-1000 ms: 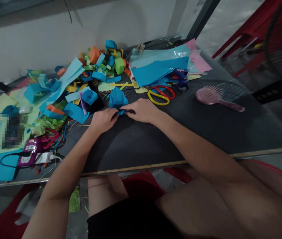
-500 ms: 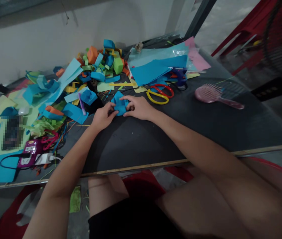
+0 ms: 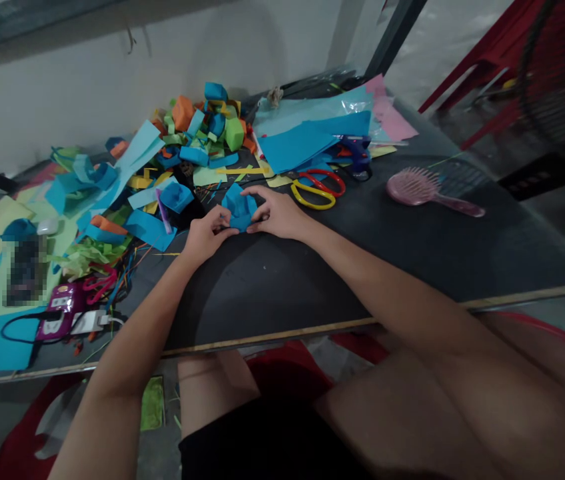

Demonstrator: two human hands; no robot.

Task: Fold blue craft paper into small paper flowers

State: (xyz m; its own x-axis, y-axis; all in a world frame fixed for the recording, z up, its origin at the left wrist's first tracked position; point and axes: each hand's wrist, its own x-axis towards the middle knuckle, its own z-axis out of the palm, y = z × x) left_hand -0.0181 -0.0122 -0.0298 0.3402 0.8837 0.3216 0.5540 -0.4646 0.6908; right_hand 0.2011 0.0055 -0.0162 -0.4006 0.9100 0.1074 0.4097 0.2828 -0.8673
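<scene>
Between my two hands stands a small folded blue paper piece [image 3: 238, 205], with raised walls like a little open box. My left hand [image 3: 208, 232] pinches its left side, thumb low at the near corner. On the right side my right hand [image 3: 277, 212] grips it, index finger along the upper edge and thumb at the near edge. Both hands rest low over the dark table [image 3: 272, 287]. Scissors [image 3: 316, 190] with yellow and red handles lie just right of my right hand. Left of my left hand is another folded blue paper piece [image 3: 176, 196].
A heap of colourful folded paper pieces [image 3: 232, 133] sits against the wall. Blue sheets [image 3: 302, 143] lie at the back right, near a pink hairbrush [image 3: 415, 190]. Paper scraps, a purple device [image 3: 65, 303] and a white plug [image 3: 88, 321] crowd the left.
The walls of the blue paper piece now stand more open, showing more of its inside. Both hands keep their hold in nearly the same place; the view has shifted slightly.
</scene>
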